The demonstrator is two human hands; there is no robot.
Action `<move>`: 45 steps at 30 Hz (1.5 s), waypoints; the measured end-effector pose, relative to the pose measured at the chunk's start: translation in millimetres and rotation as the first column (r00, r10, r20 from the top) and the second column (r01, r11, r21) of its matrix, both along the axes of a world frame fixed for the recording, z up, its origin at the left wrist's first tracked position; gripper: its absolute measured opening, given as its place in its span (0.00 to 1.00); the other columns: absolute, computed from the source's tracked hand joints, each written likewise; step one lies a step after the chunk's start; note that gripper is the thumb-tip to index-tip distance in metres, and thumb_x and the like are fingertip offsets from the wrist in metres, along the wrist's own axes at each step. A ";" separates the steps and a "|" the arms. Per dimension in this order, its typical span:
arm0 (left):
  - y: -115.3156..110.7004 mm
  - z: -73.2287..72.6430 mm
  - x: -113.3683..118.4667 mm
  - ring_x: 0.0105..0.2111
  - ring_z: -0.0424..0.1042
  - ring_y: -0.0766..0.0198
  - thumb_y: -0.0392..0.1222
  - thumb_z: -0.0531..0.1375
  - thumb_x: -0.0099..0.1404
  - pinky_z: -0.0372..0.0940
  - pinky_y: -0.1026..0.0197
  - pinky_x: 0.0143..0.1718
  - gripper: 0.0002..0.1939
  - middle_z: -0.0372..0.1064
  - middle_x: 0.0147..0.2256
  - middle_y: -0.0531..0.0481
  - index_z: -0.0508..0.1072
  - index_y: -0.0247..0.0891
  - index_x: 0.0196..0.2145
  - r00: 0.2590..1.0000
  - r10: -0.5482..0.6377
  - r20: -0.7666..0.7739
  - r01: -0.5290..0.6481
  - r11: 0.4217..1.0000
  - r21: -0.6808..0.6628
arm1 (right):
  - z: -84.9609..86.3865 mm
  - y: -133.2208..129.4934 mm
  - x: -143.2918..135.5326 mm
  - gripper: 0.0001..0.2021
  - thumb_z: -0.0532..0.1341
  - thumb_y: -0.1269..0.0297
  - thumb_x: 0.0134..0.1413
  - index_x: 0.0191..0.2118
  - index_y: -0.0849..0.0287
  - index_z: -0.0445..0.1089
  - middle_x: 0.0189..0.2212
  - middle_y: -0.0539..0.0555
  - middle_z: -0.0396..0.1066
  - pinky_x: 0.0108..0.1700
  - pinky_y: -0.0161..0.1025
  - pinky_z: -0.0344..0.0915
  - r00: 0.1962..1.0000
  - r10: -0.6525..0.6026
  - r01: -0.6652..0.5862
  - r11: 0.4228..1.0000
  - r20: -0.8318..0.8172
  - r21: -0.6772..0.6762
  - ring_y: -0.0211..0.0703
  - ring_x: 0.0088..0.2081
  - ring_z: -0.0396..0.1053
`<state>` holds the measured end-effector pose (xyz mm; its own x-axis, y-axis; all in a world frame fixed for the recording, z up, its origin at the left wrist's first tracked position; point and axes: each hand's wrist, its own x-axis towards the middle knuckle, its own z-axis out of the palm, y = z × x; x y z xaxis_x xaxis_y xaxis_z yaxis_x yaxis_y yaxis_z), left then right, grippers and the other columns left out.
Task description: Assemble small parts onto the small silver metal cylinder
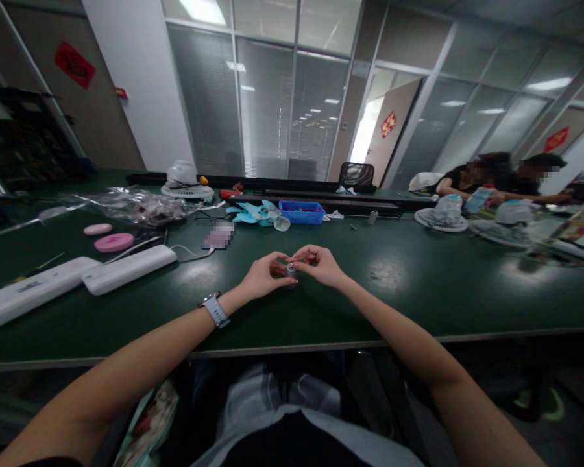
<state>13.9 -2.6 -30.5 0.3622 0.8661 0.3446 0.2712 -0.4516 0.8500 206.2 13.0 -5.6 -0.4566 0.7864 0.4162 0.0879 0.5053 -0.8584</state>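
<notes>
On the green table [370, 311], straight ahead of me, stands a small grey metal cylinder [291, 270], with some detail on its top too small to make out. The thumb and fingers of my left hand [261, 276] are wrapped around its side; a watch is on that wrist. From the right, my right hand [324, 266] reaches over the cylinder's top with thumb and fingertips pinched together. Whatever sits between those fingertips is too small to tell.
Two white power strips [131, 269] lie on the left near a pink round object [114, 242] and a phone [220, 235] on a cable. Further back are light-blue fan blades [253, 213] and a blue basket [302, 216]. Two people sit at the far right behind fan parts [442, 217].
</notes>
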 end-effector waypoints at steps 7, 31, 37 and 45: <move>-2.0 2.2 -0.2 0.35 0.76 0.59 0.46 0.69 0.47 0.70 0.54 0.41 0.28 0.76 0.34 0.47 0.66 0.37 0.45 1.000 -0.018 -0.002 0.018 1.000 0.013 | -2.3 -1.3 -2.2 0.16 0.66 0.55 0.46 0.38 0.59 0.68 0.31 0.54 0.77 0.37 0.38 0.70 0.999 -0.044 0.044 0.999 0.001 0.000 0.42 0.34 0.75; -5.5 6.4 1.3 0.35 0.77 0.58 0.45 0.69 0.49 0.71 0.54 0.39 0.26 0.76 0.33 0.47 0.66 0.36 0.44 0.999 -0.030 -0.016 0.031 0.999 0.014 | -1.6 -4.6 -1.8 0.21 0.66 0.56 0.44 0.44 0.57 0.64 0.28 0.49 0.74 0.21 0.30 0.53 0.992 -0.120 0.118 0.991 0.030 0.065 0.30 0.18 0.59; -4.2 3.9 1.0 0.35 0.77 0.57 0.46 0.69 0.49 0.71 0.53 0.40 0.27 0.76 0.34 0.46 0.66 0.36 0.45 0.999 -0.037 0.005 0.037 0.999 0.002 | -0.1 -5.6 0.6 0.19 0.67 0.57 0.45 0.43 0.58 0.68 0.31 0.52 0.76 0.23 0.31 0.55 0.992 -0.091 0.083 0.992 0.084 0.097 0.32 0.20 0.62; -1.3 0.8 0.1 0.35 0.76 0.58 0.47 0.69 0.47 0.71 0.53 0.41 0.29 0.75 0.33 0.47 0.66 0.36 0.45 1.000 -0.002 -0.025 0.002 1.000 0.023 | -0.2 -6.7 -4.8 0.11 0.65 0.60 0.48 0.38 0.59 0.71 0.28 0.51 0.75 0.21 0.30 0.50 0.971 -0.229 0.202 0.942 0.073 0.268 0.29 0.18 0.56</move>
